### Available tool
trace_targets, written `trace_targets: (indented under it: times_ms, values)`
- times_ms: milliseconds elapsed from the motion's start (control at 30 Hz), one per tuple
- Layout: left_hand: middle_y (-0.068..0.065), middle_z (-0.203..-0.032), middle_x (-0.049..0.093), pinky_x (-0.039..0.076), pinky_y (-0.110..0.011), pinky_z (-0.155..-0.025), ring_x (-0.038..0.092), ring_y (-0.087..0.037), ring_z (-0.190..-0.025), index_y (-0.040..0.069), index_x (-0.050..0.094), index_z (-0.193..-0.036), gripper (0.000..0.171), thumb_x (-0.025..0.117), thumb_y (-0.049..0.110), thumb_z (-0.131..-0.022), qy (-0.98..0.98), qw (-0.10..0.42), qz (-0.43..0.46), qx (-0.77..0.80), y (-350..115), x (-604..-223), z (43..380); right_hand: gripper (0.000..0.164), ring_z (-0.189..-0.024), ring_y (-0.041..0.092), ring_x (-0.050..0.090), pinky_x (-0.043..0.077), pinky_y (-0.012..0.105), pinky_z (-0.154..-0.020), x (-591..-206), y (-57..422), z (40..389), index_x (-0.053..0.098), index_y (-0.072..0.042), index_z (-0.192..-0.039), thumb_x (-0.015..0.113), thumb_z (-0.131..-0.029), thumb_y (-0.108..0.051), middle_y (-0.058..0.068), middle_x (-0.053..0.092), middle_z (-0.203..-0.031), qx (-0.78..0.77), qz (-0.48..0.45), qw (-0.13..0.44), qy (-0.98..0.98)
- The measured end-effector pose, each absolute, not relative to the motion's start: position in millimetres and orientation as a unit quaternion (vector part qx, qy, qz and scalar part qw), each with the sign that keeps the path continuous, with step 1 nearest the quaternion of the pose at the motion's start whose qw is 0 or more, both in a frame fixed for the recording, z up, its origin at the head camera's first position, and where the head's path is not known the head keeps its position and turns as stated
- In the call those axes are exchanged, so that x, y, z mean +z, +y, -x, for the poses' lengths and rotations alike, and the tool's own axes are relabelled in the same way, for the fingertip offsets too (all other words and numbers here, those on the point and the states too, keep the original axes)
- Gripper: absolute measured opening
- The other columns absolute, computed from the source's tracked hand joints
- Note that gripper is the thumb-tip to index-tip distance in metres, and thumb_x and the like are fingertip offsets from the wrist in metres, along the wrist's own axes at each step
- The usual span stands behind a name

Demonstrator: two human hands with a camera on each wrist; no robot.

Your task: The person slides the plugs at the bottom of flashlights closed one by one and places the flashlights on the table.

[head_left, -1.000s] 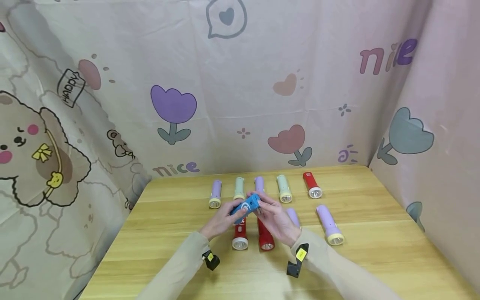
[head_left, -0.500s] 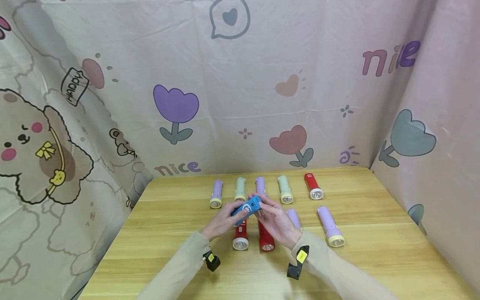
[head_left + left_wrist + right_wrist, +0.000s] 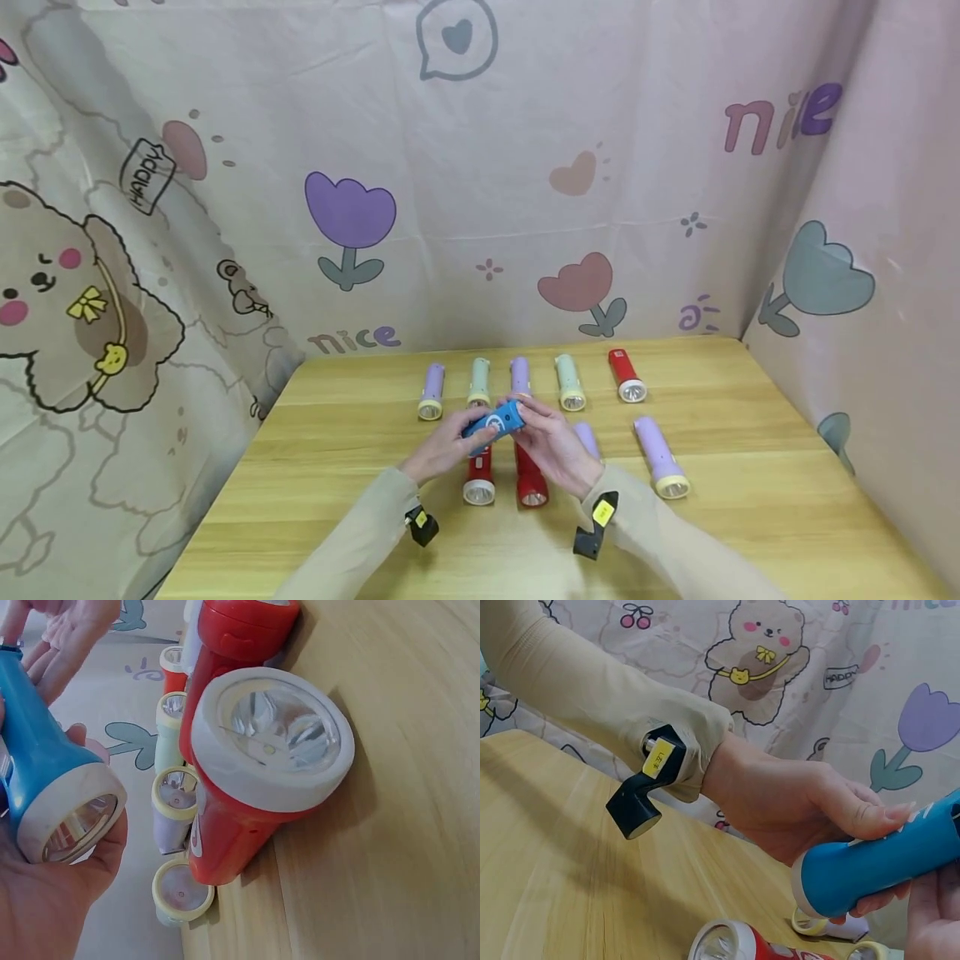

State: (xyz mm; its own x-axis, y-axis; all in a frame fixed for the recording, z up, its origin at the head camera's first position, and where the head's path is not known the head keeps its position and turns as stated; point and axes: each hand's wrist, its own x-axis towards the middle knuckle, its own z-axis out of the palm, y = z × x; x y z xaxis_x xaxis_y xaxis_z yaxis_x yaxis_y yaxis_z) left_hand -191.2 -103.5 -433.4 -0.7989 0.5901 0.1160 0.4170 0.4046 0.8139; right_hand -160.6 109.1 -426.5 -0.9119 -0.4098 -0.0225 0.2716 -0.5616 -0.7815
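Observation:
A blue flashlight (image 3: 512,414) with a white rim is held above the table between both hands. My left hand (image 3: 442,447) grips its body, thumb on top over a white printed mark; the lens end lies by the palm, as the left wrist view of the flashlight (image 3: 45,742) shows. At the tail end, my right hand (image 3: 561,447) pinches with its fingertips. Below the hands lie a red flashlight (image 3: 478,483) with a white rim and an all-red flashlight (image 3: 531,483), both partly covered by the hands.
Behind the hands, a row holds a purple flashlight (image 3: 432,383), pale green flashlights (image 3: 567,375), another purple flashlight (image 3: 521,375) and a red flashlight (image 3: 621,367). On the right lie a larger purple flashlight (image 3: 655,446) and one purple flashlight (image 3: 587,437) half hidden. A patterned curtain (image 3: 465,167) surrounds the table.
The blue flashlight has dropped slightly and tilted a little closer to level. Both hands keep their hold. The other flashlights stay where they were; the head view shifts a little.

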Motion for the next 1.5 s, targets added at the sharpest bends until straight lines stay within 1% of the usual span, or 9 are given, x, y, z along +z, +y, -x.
trace_targets:
  times_ms: [100, 300, 500, 667, 800, 900, 1100, 1333, 1500]
  values:
    - [-0.011, -0.106, 0.062, 0.052, -0.023, -0.072, 0.055, -0.017, -0.092, 0.008, 0.064, -0.120, 0.030, 0.054, 0.031, -0.104, 0.838, 0.094, -0.304, 0.443, -103, -434, 190, 0.028, -0.117, 0.011, 0.059, 0.050, 0.023, -0.106, -427, 109, 161, 0.075, -0.024, -0.108, 0.048, -0.107, -0.016, -0.004, 0.068, -0.118, -0.879, 0.079, 0.198, 0.426]
    - [-0.008, -0.102, 0.063, 0.052, -0.022, -0.070, 0.055, -0.015, -0.087, 0.011, 0.064, -0.119, 0.027, 0.054, 0.032, -0.104, 0.845, 0.093, -0.307, 0.427, -102, -435, 188, 0.028, -0.113, 0.010, 0.059, 0.049, 0.023, -0.107, -428, 112, 161, 0.075, -0.023, -0.106, 0.048, -0.107, -0.016, -0.005, 0.069, -0.115, -0.883, 0.070, 0.212, 0.413]
    - [-0.009, -0.105, 0.062, 0.053, -0.023, -0.070, 0.056, -0.016, -0.089, 0.011, 0.063, -0.123, 0.030, 0.054, 0.032, -0.104, 0.846, 0.095, -0.308, 0.425, -102, -431, 190, 0.026, -0.121, 0.011, 0.055, 0.045, 0.022, -0.111, -425, 114, 162, 0.060, -0.015, -0.128, 0.043, -0.109, -0.018, -0.004, 0.064, -0.124, -0.891, 0.058, 0.245, 0.377]
    - [-0.012, -0.110, 0.062, 0.053, -0.026, -0.074, 0.055, -0.019, -0.093, 0.009, 0.062, -0.127, 0.034, 0.052, 0.033, -0.105, 0.844, 0.109, -0.304, 0.429, -103, -424, 192, 0.045, -0.128, 0.011, 0.052, 0.042, 0.022, -0.115, -422, 115, 163, 0.033, -0.010, -0.153, 0.040, -0.109, -0.021, -0.003, 0.059, -0.136, -0.908, 0.034, 0.253, 0.332]
    - [-0.013, -0.111, 0.063, 0.052, -0.027, -0.075, 0.056, -0.019, -0.093, 0.008, 0.062, -0.127, 0.033, 0.052, 0.031, -0.105, 0.842, 0.116, -0.301, 0.432, -103, -422, 193, 0.057, -0.132, 0.011, 0.051, 0.038, 0.023, -0.118, -421, 116, 163, 0.014, -0.009, -0.161, 0.037, -0.109, -0.022, -0.001, 0.055, -0.144, -0.916, 0.031, 0.263, 0.302]
    - [-0.013, -0.110, 0.064, 0.052, -0.028, -0.076, 0.056, -0.019, -0.093, 0.008, 0.062, -0.126, 0.033, 0.052, 0.032, -0.105, 0.845, 0.117, -0.298, 0.428, -104, -422, 193, 0.057, -0.132, 0.011, 0.052, 0.038, 0.023, -0.118, -420, 117, 162, 0.017, -0.010, -0.160, 0.038, -0.109, -0.020, -0.001, 0.057, -0.141, -0.917, 0.027, 0.267, 0.294]
    - [-0.012, -0.111, 0.063, 0.052, -0.029, -0.078, 0.056, -0.019, -0.095, 0.008, 0.060, -0.129, 0.038, 0.050, 0.037, -0.105, 0.846, 0.117, -0.301, 0.424, -103, -419, 193, 0.039, -0.133, 0.012, 0.050, 0.039, 0.024, -0.118, -419, 117, 161, 0.041, -0.014, -0.145, 0.046, -0.107, -0.017, -0.001, 0.055, -0.144, -0.918, 0.031, 0.263, 0.296]
    - [-0.009, -0.110, 0.063, 0.052, -0.029, -0.081, 0.056, -0.018, -0.096, 0.010, 0.061, -0.126, 0.039, 0.051, 0.040, -0.105, 0.849, 0.110, -0.308, 0.415, -104, -418, 193, 0.038, -0.131, 0.012, 0.051, 0.041, 0.022, -0.117, -418, 116, 161, 0.041, -0.015, -0.143, 0.049, -0.106, -0.016, 0.002, 0.044, -0.154, -0.918, 0.025, 0.261, 0.299]
    - [-0.007, -0.107, 0.063, 0.052, -0.028, -0.080, 0.056, -0.018, -0.094, 0.011, 0.062, -0.122, 0.032, 0.053, 0.036, -0.104, 0.850, 0.105, -0.314, 0.409, -105, -420, 194, 0.033, -0.131, 0.012, 0.050, 0.040, 0.023, -0.118, -421, 116, 160, 0.048, -0.015, -0.138, 0.049, -0.105, -0.013, 0.002, 0.043, -0.152, -0.917, 0.042, 0.267, 0.294]
